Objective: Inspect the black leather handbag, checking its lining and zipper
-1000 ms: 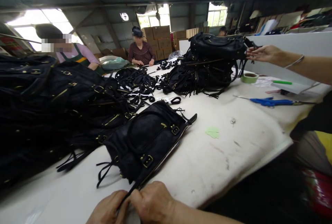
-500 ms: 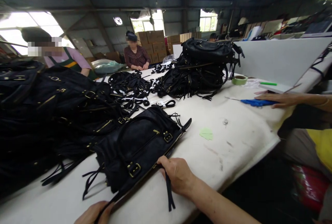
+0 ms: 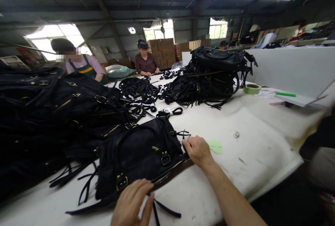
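A black handbag [image 3: 141, 152] with gold buckles and a zip lies flat on the white-covered table. My right hand [image 3: 199, 151] is closed at its right end, thumb and fingers pinching the end of the bag's edge beside a thin tied cord. Over the bag's near edge lies my left hand [image 3: 133, 201], fingers stretched out and thumb held apart. A black tassel [image 3: 166, 209] hangs from under that thumb onto the table. My left fingertips touch the bag's edge close to a gold buckle [image 3: 121, 182].
Black bags are heaped on the left [image 3: 52, 114], with another stack [image 3: 214, 76] farther back. Bundled black straps [image 3: 141, 93] lie between them. Green paper pieces [image 3: 216, 146], tape [image 3: 251, 88] and a white panel [image 3: 290, 69] are at right. Two people [image 3: 146, 62] work across the table.
My right hand has moved from the bag's near edge to its right end. My left hand has come up onto the near edge, off the strap end. A co-worker's hand and blue-handled scissors have left view.
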Available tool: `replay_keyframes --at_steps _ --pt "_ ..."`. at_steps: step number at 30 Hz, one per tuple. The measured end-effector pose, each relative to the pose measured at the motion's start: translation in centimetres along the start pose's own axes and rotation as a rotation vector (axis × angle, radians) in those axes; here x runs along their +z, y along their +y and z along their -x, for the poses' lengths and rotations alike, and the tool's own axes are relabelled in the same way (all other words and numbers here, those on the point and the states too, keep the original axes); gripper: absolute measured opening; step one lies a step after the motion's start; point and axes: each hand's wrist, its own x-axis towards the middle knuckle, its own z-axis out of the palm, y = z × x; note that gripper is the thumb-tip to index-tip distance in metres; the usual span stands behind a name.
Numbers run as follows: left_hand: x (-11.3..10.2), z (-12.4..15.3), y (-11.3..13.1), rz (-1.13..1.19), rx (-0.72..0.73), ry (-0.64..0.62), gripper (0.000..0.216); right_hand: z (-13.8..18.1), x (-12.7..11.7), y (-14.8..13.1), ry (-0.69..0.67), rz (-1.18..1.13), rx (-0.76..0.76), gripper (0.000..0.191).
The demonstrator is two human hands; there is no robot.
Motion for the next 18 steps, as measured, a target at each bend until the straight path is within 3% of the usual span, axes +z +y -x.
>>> replay_keyframes --at_steps 4,8,12,18 --pt "3.2 -4.3 3.3 0.069 -0.007 -0.261 0.022 0.3 0.7 0.8 -0.082 -0.069 -0.080 0.044" --pt "6.1 -8.5 5.2 -0.006 -0.163 -0.443 0.019 0.7 0.4 1.5 -0.122 -0.225 -0.108 0.027" --pt "7.8 -10.6 6.6 0.006 -0.254 -0.372 0.009 0.8 0.3 1.9 -0.115 -0.387 -0.146 0.030" --pt "9.2 -10.1 8.1 0.134 -0.274 -0.221 0.014 1.4 0.3 2.4 -0.002 -0.699 -0.162 0.029"
